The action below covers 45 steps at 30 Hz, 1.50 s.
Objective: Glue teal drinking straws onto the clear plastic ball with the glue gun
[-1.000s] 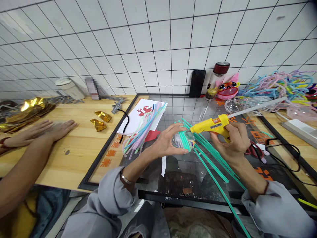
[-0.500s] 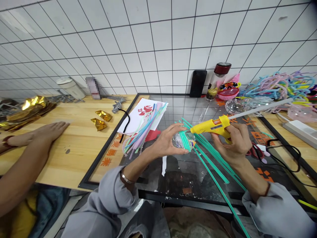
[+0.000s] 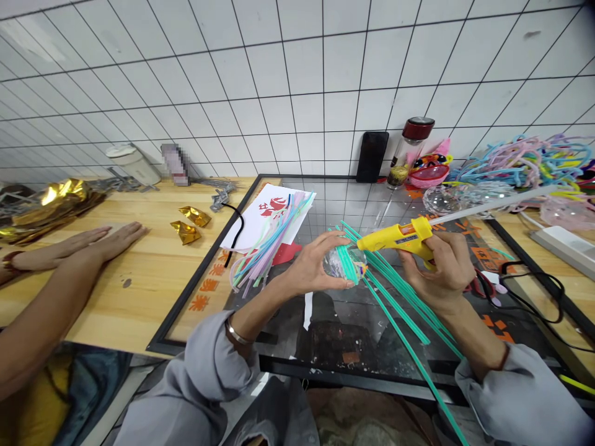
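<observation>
Between the thumb and fingers of my left hand (image 3: 309,265) is a clear faceted ball (image 3: 331,263), with green strips (image 3: 348,264) lying side by side across its face. A small orange and purple patch shows at the ball's right side. My right hand (image 3: 439,266) is wrapped round a yellow glue gun (image 3: 395,236), which has a long white glue stick (image 3: 493,205) poking out of its back. The gun's nozzle points left and is at the ball's upper right edge; whether it touches cannot be made out. Long green pipe cleaners (image 3: 404,297) lie under and beside the gun.
Pastel pipe cleaners (image 3: 269,241) lie on white paper (image 3: 246,229) at left. Another person's hands (image 3: 116,241) rest on the wooden table near gold foil pieces (image 3: 195,217). At the back stand a black phone (image 3: 372,157) and a glass bottle (image 3: 403,158). A black cable (image 3: 558,297) curls at right.
The other person's hands have slid a little to the right along the table. The back end of the glue stick has shifted slightly right; my hands and the ball hold almost still.
</observation>
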Tool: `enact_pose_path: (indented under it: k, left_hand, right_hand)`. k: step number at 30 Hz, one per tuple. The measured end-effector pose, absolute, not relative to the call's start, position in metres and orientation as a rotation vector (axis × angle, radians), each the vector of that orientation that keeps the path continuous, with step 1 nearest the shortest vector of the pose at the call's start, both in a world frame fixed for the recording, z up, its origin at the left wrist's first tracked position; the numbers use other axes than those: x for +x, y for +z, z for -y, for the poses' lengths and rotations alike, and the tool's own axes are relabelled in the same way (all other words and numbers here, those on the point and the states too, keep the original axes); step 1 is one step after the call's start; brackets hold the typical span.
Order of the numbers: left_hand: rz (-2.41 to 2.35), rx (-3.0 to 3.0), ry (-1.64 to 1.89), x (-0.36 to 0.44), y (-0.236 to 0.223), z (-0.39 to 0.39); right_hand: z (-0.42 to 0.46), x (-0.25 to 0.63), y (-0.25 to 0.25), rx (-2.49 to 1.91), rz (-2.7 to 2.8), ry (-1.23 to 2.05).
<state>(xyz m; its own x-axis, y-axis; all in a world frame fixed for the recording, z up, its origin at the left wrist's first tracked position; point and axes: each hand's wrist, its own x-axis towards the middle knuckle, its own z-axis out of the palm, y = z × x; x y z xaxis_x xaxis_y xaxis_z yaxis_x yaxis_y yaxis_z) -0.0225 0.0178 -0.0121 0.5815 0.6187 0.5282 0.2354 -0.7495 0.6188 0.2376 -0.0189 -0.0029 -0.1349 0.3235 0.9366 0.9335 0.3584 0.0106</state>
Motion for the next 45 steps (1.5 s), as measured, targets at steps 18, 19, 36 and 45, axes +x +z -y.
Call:
enact_pose_path:
  k: [18,19,36,45]
  left_hand:
    - [-0.677,2.344,1.058,-0.0229,-0.0133,-0.018]
    - [-0.675,2.344,1.061,-0.0231,-0.0134,-0.0181]
    - [-0.695,2.321,1.038,-0.0231,-0.0134,-0.018]
    - [-0.699,2.317,1.041,-0.0229,-0.0162,-0.0196]
  right_hand:
    - [0.0199,0.236,0.0016,-1.039,1.671,-0.79]
    - [0.0201,0.2357,0.0022,-1.034,1.659,-0.772]
    - [0.0202,0.2368,-0.0009,-1.04,1.658,-0.83]
    - [0.0204,0.2365,0.0017,-1.017,1.656,-0.884]
